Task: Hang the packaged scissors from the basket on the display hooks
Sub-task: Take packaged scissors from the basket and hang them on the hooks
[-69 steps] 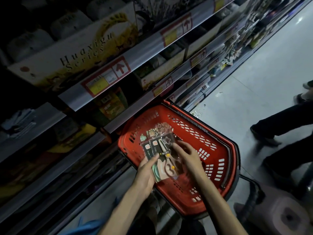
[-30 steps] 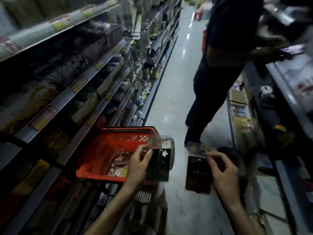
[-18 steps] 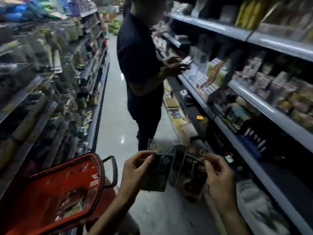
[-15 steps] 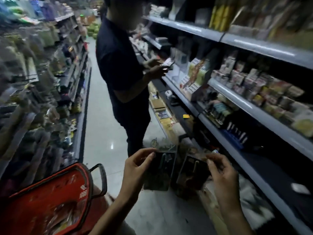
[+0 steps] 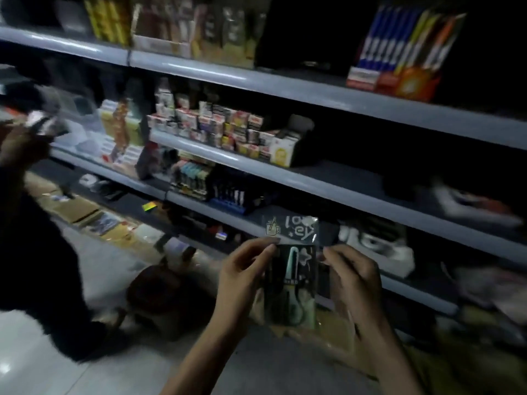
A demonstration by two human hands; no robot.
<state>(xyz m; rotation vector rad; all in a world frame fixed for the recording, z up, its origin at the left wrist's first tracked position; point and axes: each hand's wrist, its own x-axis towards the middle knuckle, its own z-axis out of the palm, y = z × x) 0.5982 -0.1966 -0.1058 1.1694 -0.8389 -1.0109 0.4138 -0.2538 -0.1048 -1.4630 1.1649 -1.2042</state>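
Observation:
A packaged scissors [image 5: 293, 283], a dark card with a pale green pair inside and a clear printed header, is held upright in front of the lower shelves. My left hand [image 5: 242, 283] pinches its left edge near the top. My right hand [image 5: 355, 280] grips its right edge with curled fingers. I cannot tell whether a second pack lies behind it. Neither the red basket nor any display hook is in view.
Grey shelves [image 5: 328, 183] run across the view, stocked with small boxes [image 5: 219, 129] and lighters [image 5: 194, 178]. Another person in dark clothes [image 5: 31, 238] stands at the left. Flat cardboard [image 5: 79, 209] and a dark round object [image 5: 168, 295] lie on the floor.
My hands lifted the scissors packs out of the red basket. The view swung from the left shelves to the right ones. The two separate packs have come together in front of me.

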